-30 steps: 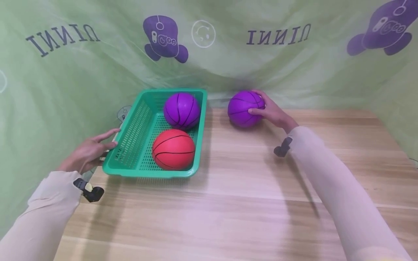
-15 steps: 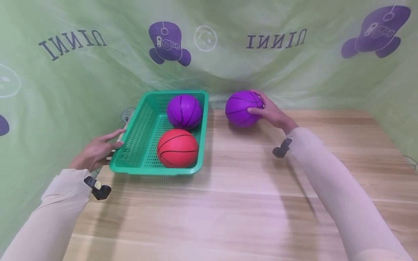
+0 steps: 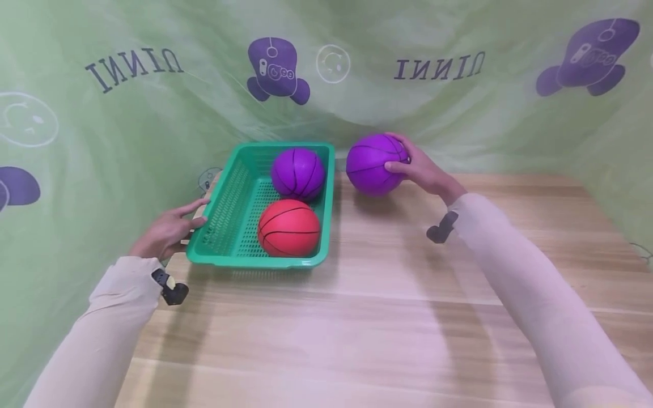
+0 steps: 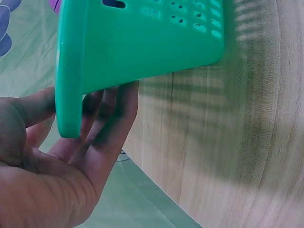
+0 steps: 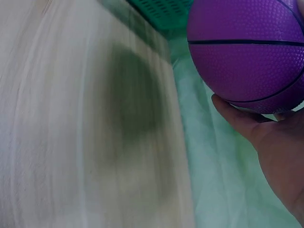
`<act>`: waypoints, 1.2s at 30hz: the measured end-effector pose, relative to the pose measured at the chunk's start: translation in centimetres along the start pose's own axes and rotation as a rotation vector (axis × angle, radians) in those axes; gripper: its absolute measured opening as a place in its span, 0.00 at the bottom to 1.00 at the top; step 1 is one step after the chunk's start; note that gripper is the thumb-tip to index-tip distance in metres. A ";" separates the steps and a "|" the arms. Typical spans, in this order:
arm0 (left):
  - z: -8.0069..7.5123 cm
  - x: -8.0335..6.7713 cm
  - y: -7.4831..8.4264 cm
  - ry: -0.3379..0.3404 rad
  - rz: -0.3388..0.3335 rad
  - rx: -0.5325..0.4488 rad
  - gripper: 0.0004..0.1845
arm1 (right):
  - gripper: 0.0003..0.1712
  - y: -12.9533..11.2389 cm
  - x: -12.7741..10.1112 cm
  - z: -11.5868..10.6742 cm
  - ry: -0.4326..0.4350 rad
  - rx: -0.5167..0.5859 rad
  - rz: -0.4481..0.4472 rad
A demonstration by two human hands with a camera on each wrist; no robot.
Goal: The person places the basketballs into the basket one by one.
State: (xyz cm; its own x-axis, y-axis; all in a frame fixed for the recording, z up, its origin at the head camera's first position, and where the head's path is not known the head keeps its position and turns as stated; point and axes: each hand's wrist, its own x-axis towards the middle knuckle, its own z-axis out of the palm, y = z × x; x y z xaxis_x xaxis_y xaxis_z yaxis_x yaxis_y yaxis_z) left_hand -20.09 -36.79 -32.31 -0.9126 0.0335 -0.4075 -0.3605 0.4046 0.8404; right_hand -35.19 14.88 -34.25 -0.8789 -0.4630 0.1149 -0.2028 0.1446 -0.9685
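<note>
My right hand (image 3: 414, 169) grips a purple mini basketball (image 3: 371, 164) from its right side and holds it just above the wooden table, right of a green plastic basket (image 3: 224, 211). In the right wrist view the purple ball (image 5: 247, 52) rests against my fingers and palm (image 5: 273, 147). In the basket lie a second purple ball (image 3: 298, 173) at the back and a red ball (image 3: 288, 227) in front. My left hand (image 3: 176, 226) touches the basket's left rim with straight fingers. Up close, the rim (image 4: 142, 42) sits between the thumb and the fingers of my left hand (image 4: 80, 152).
A green printed cloth (image 3: 127, 130) hangs behind the table and along its left side, close to the basket. The wooden tabletop (image 3: 388, 306) stretches in front and to the right. A small black device is strapped on each sleeve.
My right hand has lifted the purple ball off the table and brought it a little left, nearer the basket. My left hand stays at the basket's left rim.
</note>
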 end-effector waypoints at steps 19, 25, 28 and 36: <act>-0.1 0.3 -0.2 0.037 -0.003 -0.009 0.34 | 0.47 -5.1 2.6 3.8 -0.055 -0.130 -0.113; -0.3 0.4 -0.2 0.049 0.004 0.004 0.33 | 0.49 -6.0 3.8 6.0 -0.026 -0.148 -0.178; -0.3 0.4 -0.3 0.053 0.003 0.011 0.34 | 0.50 -6.6 4.7 7.4 -0.041 -0.174 -0.206; -0.3 0.3 -0.2 0.048 -0.014 -0.054 0.34 | 0.52 -8.6 7.0 10.6 -0.121 -0.206 -0.273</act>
State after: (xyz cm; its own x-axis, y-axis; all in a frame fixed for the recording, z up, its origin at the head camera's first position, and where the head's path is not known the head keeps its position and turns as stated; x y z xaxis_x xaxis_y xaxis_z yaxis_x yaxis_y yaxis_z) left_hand -20.32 -37.09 -32.50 -0.9151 -0.0163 -0.4028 -0.3819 0.3550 0.8533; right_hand -34.99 1.11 -27.47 -0.7253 -0.6071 0.3245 -0.5165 0.1683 -0.8396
